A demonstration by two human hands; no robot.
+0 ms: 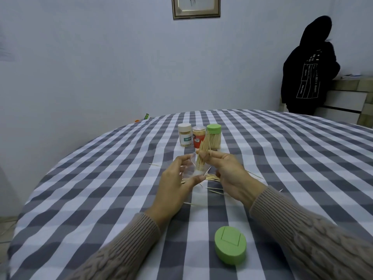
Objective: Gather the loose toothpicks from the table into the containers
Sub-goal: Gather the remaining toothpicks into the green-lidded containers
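My left hand [173, 184] grips a clear plastic container [190, 168], held tilted above the table. My right hand [230, 172] pinches a bundle of toothpicks [202, 154] whose lower ends stand inside that container. Loose toothpicks [212, 178] lie scattered on the checked tablecloth under and around both hands. A green lid [230, 248] lies on the cloth near me. Three closed toothpick containers stand farther back: a white-lidded one [184, 135], an orange one [198, 137] and a green-lidded one [214, 136].
The round table [101, 178] carries a grey and white checked cloth and curves away at the left. A person in a black hooded top [308, 67] stands at a counter at the back right. A framed picture [195, 7] hangs on the wall.
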